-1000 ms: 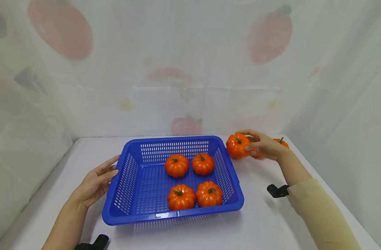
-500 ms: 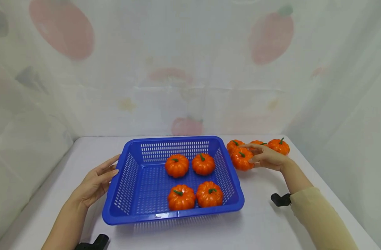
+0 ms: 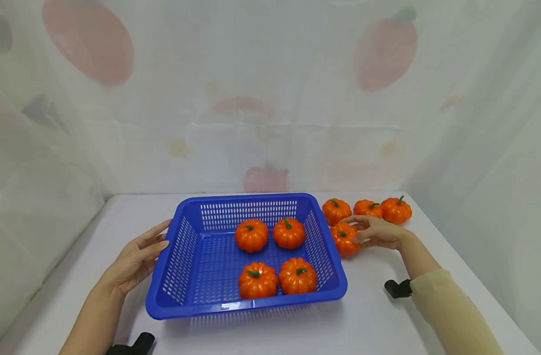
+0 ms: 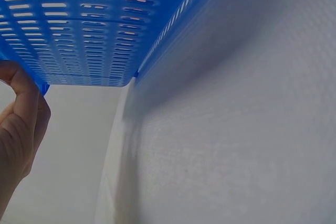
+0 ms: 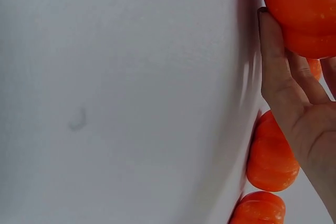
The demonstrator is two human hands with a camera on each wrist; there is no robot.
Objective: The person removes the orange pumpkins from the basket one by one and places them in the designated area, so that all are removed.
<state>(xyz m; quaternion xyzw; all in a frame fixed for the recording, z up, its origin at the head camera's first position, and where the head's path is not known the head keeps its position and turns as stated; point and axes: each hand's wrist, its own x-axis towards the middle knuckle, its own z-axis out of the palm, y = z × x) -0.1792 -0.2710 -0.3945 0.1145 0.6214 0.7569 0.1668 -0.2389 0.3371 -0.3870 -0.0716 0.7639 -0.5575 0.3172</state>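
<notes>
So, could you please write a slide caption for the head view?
Right hand holds a pumpkin beside a blue basket; left hand touches its side.

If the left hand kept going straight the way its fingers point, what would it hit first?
The left hand already rests against the blue basket, fingers aimed up and right. Going on, it would likely push the basket's left wall.

Bare white table [image 3: 386, 315] lay open at six o'clock of the right hand [image 3: 379, 231]. At nine o'clock the blue basket [image 3: 177, 266] walled off the way, just beside the held pumpkin [image 3: 345, 239]. Three pumpkins [image 3: 368, 209] in a row blocked twelve o'clock. Inside the basket, its left half stood free; four pumpkins [image 3: 275, 256] filled the rest, perhaps touching in pairs.
</notes>
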